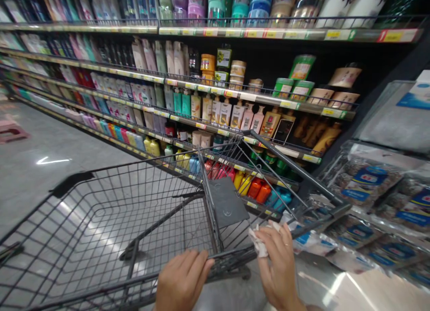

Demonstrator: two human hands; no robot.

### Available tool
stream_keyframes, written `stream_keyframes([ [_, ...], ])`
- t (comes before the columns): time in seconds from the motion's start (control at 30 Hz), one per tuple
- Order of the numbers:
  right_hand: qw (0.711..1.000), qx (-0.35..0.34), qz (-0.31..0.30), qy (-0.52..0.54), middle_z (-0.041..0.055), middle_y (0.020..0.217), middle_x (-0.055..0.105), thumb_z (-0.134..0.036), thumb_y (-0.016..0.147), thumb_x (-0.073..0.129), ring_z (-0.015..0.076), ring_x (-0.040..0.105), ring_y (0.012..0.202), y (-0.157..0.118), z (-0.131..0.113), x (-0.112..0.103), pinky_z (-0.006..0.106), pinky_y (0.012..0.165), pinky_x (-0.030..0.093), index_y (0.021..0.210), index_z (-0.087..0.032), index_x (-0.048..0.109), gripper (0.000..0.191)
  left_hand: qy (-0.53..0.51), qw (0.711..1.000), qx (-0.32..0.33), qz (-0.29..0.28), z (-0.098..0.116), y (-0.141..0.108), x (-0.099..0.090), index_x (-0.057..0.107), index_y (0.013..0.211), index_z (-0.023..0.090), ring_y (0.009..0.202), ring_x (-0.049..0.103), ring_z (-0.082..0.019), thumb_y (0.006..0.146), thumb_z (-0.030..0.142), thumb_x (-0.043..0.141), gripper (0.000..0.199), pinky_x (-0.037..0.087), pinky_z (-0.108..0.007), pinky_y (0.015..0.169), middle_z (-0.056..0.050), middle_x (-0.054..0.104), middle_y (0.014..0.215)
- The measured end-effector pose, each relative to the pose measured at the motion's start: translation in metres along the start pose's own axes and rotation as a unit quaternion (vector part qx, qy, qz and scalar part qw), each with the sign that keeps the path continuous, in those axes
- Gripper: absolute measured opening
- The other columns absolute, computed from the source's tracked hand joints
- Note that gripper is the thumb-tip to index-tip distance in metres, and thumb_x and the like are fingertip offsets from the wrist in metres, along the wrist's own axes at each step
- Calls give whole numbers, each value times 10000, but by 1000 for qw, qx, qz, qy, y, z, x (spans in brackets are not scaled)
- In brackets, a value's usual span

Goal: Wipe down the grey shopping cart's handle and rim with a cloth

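A dark wire shopping cart (pixel 134 212) stands in front of me, its basket stretching to the left and its push handle (pixel 295 167) to the right. My left hand (pixel 183 279) is closed over the near top rim of the basket. Farther right along the same side, my right hand (pixel 277 261) presses a crumpled white tissue (pixel 260 241) against the rim, with its fingers bent over it. Between the basket and the handle sits a grey seat flap (pixel 226 203). The fingertips of my left hand are partly hidden behind the rim.
Long shelves (pixel 188 82) of bottles and jars run across the back, with price tags along their edges. Clear plastic packs with blue labels (pixel 366 181) hang close on the right. A pink stool-like object (pixel 11 127) stands on the grey floor (pixel 67 152) at far left.
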State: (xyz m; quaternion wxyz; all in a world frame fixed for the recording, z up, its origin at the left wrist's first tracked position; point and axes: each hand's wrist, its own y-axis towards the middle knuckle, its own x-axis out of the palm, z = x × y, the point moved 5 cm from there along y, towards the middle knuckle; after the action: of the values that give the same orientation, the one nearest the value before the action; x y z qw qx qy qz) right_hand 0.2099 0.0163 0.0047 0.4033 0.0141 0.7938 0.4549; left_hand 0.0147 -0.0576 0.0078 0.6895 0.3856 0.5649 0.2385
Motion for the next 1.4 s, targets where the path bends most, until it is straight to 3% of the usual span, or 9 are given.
stream_keyframes([
  [0.07,1000,-1,16,-5,61,1003,630,-99,825,431,254,512,1125,-4,13,-9,558,1074,237,1064,-200,587,302,-4,1000,3,-1,1,-1,0,606,824,189,589,559,-129,926,258,458,193,359,-283,589,20,638,644],
  [0.2,998,31,43,-13,112,1127,592,-118,861,431,238,547,1094,-10,33,-21,451,963,402,1093,-175,581,282,-8,1000,0,3,3,-2,-1,615,817,187,589,553,-129,921,260,470,193,350,-286,586,16,631,637],
  [0.33,994,75,75,-31,144,1177,576,-127,877,409,254,543,1106,-14,33,-25,431,899,435,1162,-162,565,327,-10,1000,-1,4,4,-1,-3,621,806,186,599,557,-128,920,258,471,201,347,-285,581,10,631,642],
  [0.5,996,55,69,-22,117,1132,618,-90,874,381,237,561,1081,-16,7,-16,438,928,415,1190,-180,564,376,-8,1000,-2,0,6,-1,-3,619,808,186,580,542,-127,919,254,472,196,340,-286,577,13,617,626],
  [0.73,998,-20,50,38,126,1136,657,-27,820,390,206,582,1127,-19,-52,17,379,929,474,1235,-122,520,445,-4,1000,-4,-17,6,2,-1,604,809,190,559,521,-128,928,268,453,207,334,-285,567,19,599,612],
  [0.93,994,-28,66,86,114,1136,678,37,813,340,211,588,1163,-22,-76,30,480,1028,429,1193,-151,550,473,-15,999,-3,-43,4,3,0,604,791,198,526,504,-115,934,256,426,236,343,-266,539,24,572,590],
  [1.1,993,-67,72,66,99,1120,687,19,832,392,238,600,1150,-34,-57,29,572,1030,396,1251,-205,527,494,-9,999,-3,-47,3,1,0,611,809,196,565,542,-116,925,257,450,208,372,-257,573,19,605,628],
  [1.27,989,1,150,10,102,1073,663,22,837,421,233,585,1142,-42,-19,12,460,899,503,1192,-213,582,455,-9,999,-7,-34,2,3,0,607,805,198,561,540,-118,928,274,454,210,360,-267,569,28,610,623],
  [1.4,977,73,199,-16,118,1075,617,-37,850,487,247,589,1076,-45,5,-4,471,873,499,1133,-207,613,353,-3,999,-6,-32,3,6,-2,607,783,194,567,544,-118,933,283,445,239,352,-268,570,25,618,624],
])
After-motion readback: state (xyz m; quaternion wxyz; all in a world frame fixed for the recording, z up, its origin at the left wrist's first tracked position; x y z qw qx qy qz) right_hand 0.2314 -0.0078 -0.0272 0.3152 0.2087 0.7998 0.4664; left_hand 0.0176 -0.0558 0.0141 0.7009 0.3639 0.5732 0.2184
